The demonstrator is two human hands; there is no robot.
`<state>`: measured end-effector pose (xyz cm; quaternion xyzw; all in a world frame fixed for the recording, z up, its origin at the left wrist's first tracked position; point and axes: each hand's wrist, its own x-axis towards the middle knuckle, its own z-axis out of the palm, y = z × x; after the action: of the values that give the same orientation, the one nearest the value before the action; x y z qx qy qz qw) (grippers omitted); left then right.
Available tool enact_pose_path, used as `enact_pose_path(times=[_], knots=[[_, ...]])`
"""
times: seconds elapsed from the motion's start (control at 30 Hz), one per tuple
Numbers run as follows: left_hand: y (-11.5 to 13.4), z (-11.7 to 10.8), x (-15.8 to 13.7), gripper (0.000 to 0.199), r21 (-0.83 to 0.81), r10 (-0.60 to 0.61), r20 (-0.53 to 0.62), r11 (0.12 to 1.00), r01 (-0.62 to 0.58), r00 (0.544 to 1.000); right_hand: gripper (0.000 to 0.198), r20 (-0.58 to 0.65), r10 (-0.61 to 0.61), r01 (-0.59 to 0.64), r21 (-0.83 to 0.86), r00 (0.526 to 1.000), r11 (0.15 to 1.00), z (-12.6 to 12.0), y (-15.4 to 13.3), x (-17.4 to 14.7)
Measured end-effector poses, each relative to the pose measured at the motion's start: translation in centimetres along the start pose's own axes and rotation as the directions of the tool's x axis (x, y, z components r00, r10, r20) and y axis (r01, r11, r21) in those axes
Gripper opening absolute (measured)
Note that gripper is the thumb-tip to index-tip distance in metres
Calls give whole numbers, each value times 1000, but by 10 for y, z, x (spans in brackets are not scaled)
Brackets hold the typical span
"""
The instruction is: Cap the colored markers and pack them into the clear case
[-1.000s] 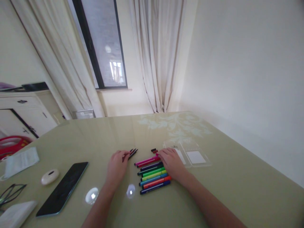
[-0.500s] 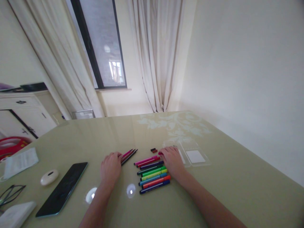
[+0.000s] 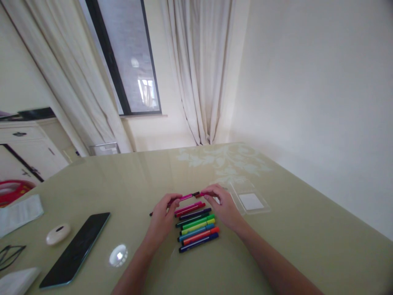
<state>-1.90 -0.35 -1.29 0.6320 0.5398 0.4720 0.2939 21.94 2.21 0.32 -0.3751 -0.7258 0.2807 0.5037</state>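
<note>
My left hand [image 3: 164,215] is closed on a pink marker [image 3: 186,197], its front end pointing right. The dark end of another pen [image 3: 151,214] shows left of this hand; the rest is hidden behind it. My right hand [image 3: 223,205] pinches a small pink marker cap [image 3: 203,194] just right of the marker's tip. Small dark and brown pieces, seemingly loose caps, overlap with the tip, so I cannot tell whether cap and marker touch. Below, between my hands, several capped markers lie in a row, from a pink one [image 3: 189,208] to a dark blue one [image 3: 199,242].
A clear plastic case [image 3: 260,205] lies open behind my right hand. To the left are a black phone [image 3: 75,250], a round white case [image 3: 58,234], glasses [image 3: 11,257], a white packet [image 3: 21,215] and a white object [image 3: 19,282]. A shiny disc [image 3: 118,255] lies near my left forearm.
My left hand has moved right and now has the pink marker extended towards my right hand. My right hand has shifted slightly, holding the pink cap by the marker's tip.
</note>
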Motion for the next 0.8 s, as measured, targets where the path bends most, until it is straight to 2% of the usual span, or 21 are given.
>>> enact_pose_path(times=[0.17,0.33,0.53,0.63,0.7,0.8], knots=[[8,3,-3,31,3,19,38,1000,-19,999,14,18,-16,16,20,1000,1000,1,-5,-1],[11,13,-9,33,-113,-15,115,993,28,993,14,55,59,-62,50,997,997,-2,-3,-3],[8,21,-14,35,-113,-45,55,992,51,997,13,106,114,-120,50,988,991,-5,-4,-4],[11,20,-14,35,-72,-44,69,996,49,997,12,132,147,-155,48,980,987,-3,-3,-5],[12,18,-12,33,-3,-18,94,1000,19,995,13,153,145,-147,-1,977,989,-2,-1,-5],[11,13,-8,30,158,58,90,985,-72,994,21,160,66,-27,-240,985,970,1,3,-4]])
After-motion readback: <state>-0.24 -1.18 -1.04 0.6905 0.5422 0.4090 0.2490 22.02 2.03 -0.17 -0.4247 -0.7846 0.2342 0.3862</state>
